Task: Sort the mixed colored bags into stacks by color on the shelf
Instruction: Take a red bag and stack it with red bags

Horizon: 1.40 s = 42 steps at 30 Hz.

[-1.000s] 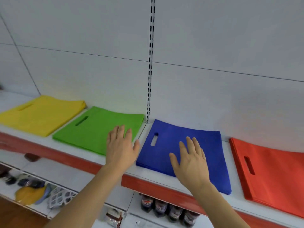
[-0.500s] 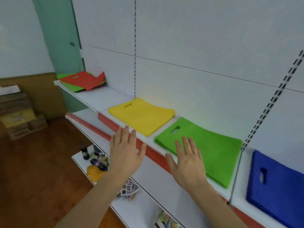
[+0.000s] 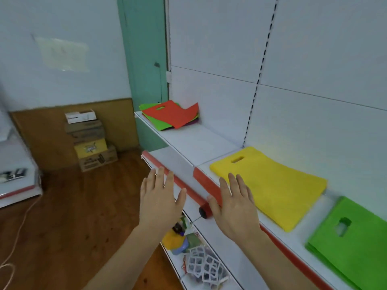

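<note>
since the earlier frame the view has swung left, bringing the mixed pile [image 3: 170, 116] at the shelf [image 3: 194, 143] end nearer. left hand [image 3: 160, 203] and right hand [image 3: 234, 208] hover apart, fingers straight, holding nothing. yellow stack [image 3: 272, 185] and green stack [image 3: 354, 239] lie sorted; judging by the pile, sorting remains unfinished.

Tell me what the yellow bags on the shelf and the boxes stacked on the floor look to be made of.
Flat yellow bag stack: seemingly non-woven fabric, matte and soft-looking, with a die-cut handle slot and slightly wavy edges; plastic film can't be ruled out.
Stacked brown boxes: likely corrugated cardboard, dull brown with printed sides, though the view is too blurred to confirm.
</note>
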### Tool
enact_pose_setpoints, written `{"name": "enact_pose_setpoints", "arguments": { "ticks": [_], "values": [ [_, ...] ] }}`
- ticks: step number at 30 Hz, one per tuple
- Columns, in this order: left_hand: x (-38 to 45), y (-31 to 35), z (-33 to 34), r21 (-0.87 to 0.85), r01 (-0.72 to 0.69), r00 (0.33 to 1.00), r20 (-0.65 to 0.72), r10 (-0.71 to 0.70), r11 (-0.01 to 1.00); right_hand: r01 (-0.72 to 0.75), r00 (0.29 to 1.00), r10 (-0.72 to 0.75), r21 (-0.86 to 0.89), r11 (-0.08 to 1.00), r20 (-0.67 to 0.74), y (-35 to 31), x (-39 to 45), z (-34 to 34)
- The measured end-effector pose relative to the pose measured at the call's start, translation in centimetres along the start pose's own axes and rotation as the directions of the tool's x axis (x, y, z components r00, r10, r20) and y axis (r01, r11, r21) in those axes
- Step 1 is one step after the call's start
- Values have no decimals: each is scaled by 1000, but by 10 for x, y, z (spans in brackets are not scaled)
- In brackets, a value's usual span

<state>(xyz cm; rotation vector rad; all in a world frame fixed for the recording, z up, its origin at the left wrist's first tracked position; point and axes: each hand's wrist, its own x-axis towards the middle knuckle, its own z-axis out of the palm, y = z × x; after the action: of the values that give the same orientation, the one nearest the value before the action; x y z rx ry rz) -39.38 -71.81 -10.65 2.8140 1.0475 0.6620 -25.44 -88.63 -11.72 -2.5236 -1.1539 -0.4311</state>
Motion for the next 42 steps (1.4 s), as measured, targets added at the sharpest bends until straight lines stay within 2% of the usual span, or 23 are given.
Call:
{"name": "enact_pose_setpoints", "arguments": {
  "ticks": [8,15,26,29,34,42],
  "values": [
    [114,-69,19,85,71,997,-9,-70,994,38,998,-40,46,998,40,-47,146,59],
    [201,-125,46,65,74,997,5,-74,995,32,997,-32,8,999,77,-81,241,111],
    [365,-226,92,6,-108,991,75,107,994,-150,984,159,-118,982,75,-144,368,183],
    [411,-239,102,4,-157,982,111,156,988,-205,972,217,-135,970,86,-150,391,195],
    [477,-243,132,-37,-214,965,145,217,976,-278,960,281,-131,952,6,-146,439,214],
    [568,-236,177,97,-218,959,206,194,971,-347,924,372,-213,913,86,-126,518,255]
  ]
}}
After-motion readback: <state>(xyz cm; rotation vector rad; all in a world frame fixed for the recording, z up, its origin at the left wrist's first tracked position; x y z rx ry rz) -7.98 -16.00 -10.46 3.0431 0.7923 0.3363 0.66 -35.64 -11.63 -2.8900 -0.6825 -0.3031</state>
